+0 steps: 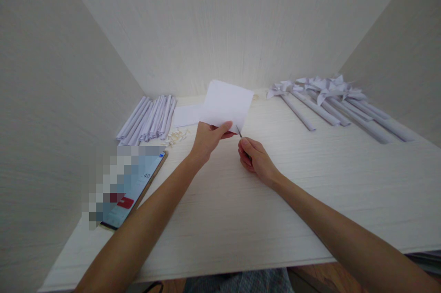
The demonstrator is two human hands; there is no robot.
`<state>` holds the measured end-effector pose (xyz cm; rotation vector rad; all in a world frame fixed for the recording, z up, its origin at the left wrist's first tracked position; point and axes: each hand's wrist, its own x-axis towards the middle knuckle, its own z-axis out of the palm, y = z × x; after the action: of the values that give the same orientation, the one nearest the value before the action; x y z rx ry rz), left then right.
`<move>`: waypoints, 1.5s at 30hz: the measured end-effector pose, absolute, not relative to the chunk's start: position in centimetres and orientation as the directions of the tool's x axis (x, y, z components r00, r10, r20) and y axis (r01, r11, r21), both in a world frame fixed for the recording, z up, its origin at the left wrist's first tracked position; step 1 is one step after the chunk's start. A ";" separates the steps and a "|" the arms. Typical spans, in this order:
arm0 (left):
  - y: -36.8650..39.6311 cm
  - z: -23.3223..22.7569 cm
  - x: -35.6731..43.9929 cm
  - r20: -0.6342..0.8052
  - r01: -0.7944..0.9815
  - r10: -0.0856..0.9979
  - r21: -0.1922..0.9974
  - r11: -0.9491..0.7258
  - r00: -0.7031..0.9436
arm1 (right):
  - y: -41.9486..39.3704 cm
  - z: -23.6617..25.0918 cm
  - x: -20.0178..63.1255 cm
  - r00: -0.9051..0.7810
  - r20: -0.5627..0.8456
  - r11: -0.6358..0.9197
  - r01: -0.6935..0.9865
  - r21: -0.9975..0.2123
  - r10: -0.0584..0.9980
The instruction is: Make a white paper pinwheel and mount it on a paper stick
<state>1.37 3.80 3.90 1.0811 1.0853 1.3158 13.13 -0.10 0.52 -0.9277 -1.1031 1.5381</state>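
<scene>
My left hand point(211, 138) pinches a square sheet of white paper point(227, 102) near its lower edge, thumb on top, and holds it tilted above the table. In my closed right hand point(257, 159) is a pair of scissors point(239, 131), mostly hidden by the fingers. A slim dark blade shows in front of the paper's lower right corner. Behind my left hand lies more flat white paper point(187, 115), partly covered by the held sheet.
Rolled paper sticks point(151, 118) are piled at the back left, beside small pale bits point(177, 137). A phone point(138, 192) lies by my left forearm. Several paper pinwheels point(324, 91) on sticks lie at the back right. Walls point(241, 22) enclose the white table point(213, 219) behind and at both sides.
</scene>
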 end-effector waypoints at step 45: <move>3.7 4.0 1.4 -0.012 -0.131 1.000 0.991 0.009 -0.024 | -0.1 0.4 13.2 -0.194 -0.053 -0.104 -0.262 -0.959 0.980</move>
<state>1.39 3.69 4.00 1.0923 1.1348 1.2788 13.23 -0.06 0.44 -0.9642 -1.0926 1.5214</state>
